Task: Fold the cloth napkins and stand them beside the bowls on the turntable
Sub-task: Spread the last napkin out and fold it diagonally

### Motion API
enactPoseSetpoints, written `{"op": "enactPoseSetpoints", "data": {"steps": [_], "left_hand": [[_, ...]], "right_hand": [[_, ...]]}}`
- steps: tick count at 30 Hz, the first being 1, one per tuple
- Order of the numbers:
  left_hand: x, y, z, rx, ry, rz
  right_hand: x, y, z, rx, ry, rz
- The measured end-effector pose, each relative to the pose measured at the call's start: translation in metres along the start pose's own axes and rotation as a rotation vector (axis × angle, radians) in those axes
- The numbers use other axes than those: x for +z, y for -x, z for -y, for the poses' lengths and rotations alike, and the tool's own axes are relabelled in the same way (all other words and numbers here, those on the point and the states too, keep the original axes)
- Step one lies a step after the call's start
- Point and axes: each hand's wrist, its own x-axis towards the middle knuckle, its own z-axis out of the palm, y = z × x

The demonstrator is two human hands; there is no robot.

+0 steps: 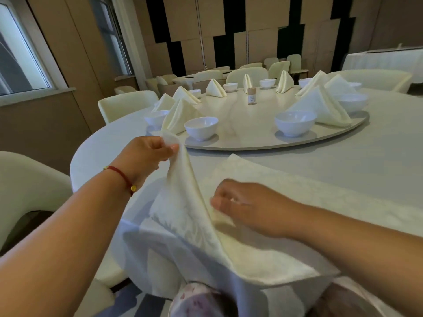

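Head view: left hand [150, 152] pinches a cream damask cloth napkin [263, 193] corner, right hand [247, 207] grip unclear; most white bowls [201, 128] have standing napkins; nearest lacks one.

A round surface [377, 156] draped in a white tablecloth [160, 259] carries a large turntable [240, 124] at its middle. Near the front edge a cream napkin [286, 186] lies spread flat on the cloth, its left corner lifted off the surface
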Motion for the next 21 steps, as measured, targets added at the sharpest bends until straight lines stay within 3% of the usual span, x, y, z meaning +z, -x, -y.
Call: {"op": "enactPoseSetpoints", "data": {"steps": [4,8,13,21], "left_hand": [[0.032,-0.018,-0.01,-0.028,-0.133,0.02],[0.064,-0.041,-0.013,-0.077,-0.28,0.125],[0.1,-0.067,-0.008,-0.105,-0.559,0.242],[0.121,-0.09,0.002,-0.092,-0.649,0.286]], "right_hand": [[-0.015,-0.021,-0.042,0.073,0.126,0.026],[-0.004,-0.03,-0.07,0.021,-0.022,-0.014],[0.004,-0.038,-0.084,0.125,-0.147,-0.006],[-0.002,-0.035,-0.081,0.098,-0.08,0.02]]}}
